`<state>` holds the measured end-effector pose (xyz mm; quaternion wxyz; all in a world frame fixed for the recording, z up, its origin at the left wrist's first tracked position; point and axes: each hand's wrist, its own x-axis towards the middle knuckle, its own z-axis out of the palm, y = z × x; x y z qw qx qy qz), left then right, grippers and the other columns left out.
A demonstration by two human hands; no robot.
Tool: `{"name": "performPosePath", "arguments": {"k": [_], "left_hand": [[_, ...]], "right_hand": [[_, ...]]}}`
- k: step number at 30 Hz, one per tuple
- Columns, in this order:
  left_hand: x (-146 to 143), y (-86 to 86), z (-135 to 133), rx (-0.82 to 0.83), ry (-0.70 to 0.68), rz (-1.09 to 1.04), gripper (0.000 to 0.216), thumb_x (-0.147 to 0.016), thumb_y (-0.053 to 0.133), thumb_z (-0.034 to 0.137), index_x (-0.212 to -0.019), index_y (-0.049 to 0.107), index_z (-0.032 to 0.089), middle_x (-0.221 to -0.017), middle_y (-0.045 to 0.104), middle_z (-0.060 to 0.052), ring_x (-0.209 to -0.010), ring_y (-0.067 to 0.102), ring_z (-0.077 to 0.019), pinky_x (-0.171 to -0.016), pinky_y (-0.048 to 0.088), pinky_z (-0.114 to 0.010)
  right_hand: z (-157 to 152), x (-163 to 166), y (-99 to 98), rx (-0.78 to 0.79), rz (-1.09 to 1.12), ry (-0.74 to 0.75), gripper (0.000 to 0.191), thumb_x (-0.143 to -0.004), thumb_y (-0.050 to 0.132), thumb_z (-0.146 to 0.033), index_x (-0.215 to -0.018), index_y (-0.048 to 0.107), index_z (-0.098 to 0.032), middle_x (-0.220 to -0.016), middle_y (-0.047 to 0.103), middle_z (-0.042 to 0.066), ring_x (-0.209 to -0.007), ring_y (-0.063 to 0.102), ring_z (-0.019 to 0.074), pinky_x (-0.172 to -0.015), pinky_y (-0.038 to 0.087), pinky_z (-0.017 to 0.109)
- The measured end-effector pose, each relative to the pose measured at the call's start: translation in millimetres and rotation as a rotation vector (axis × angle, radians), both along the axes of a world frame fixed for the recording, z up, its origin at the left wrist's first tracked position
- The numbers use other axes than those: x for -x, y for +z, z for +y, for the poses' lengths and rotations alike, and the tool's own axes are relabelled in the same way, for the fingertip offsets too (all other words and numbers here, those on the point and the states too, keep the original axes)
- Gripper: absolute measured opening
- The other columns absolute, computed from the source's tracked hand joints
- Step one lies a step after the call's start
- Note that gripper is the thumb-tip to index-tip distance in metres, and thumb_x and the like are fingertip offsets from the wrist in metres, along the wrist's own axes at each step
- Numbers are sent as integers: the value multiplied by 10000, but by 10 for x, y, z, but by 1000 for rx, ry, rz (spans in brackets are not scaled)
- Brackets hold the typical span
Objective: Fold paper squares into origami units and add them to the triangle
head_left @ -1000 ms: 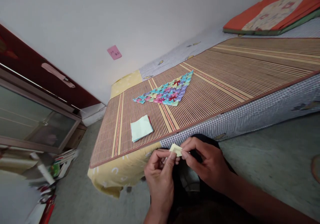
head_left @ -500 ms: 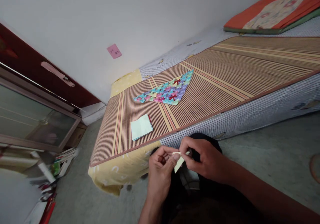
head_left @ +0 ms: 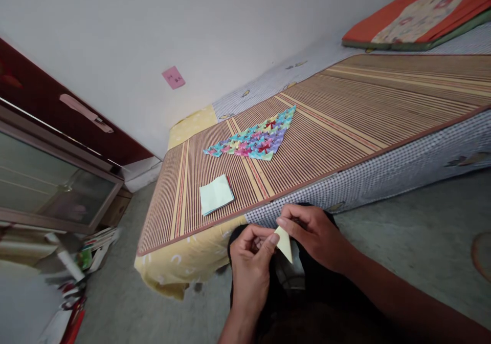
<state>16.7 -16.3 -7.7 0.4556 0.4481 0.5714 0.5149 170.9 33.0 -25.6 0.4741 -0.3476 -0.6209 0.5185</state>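
Note:
Both my hands pinch a small pale yellow folded paper (head_left: 285,242), now a pointed triangle, just in front of the bed's edge. My left hand (head_left: 251,264) grips its left side with thumb and forefinger. My right hand (head_left: 312,234) holds its upper edge from the right. On the striped bamboo mat (head_left: 345,113) lie a stack of pale green paper squares (head_left: 215,194) and, farther back, a multicoloured triangular patchwork of folded paper pieces (head_left: 255,138).
The bed has a checked sheet (head_left: 383,172) and a yellow cover (head_left: 180,264) at its foot. Folded orange bedding (head_left: 418,14) lies at the far right. A glass-fronted dark cabinet (head_left: 49,180) and floor clutter (head_left: 76,262) stand to the left. Grey floor (head_left: 422,236) lies on the right.
The paper piece has been turned and folded between my fingers, from a small flat square into a downward-pointing triangle. Both hands stayed in about the same place.

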Motion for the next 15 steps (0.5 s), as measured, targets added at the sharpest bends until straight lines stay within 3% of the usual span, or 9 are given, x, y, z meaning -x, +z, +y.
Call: {"name": "performPosePath", "arguments": {"k": [3, 8, 15], "left_hand": [[6, -30, 15, -14, 55, -15, 211, -799, 807, 348, -758, 730, 156, -662, 617, 13, -635, 505, -110, -624, 410, -226], [52, -120, 76, -28, 199, -185, 250, -725, 865, 356, -723, 717, 154, -600, 570, 31, -585, 457, -96, -580, 379, -214], [59, -123, 126, 87, 101, -455, 299, -651, 911, 361, -699, 715, 141, -559, 537, 33, -563, 408, -85, -576, 343, -209]], "right_hand": [[1, 30, -22, 74, 32, 69, 326, -962, 582, -390, -708, 509, -200, -626, 427, -55, -587, 402, 120, -545, 326, 255], [-67, 65, -54, 110, -88, 266, 289, -942, 599, -346, -710, 587, -174, -631, 558, -22, -587, 488, 128, -565, 351, 260], [-121, 90, -126, -90, -231, 123, 361, -977, 525, -352, -669, 399, -211, -631, 377, -53, -598, 360, 121, -559, 260, 276]]}}
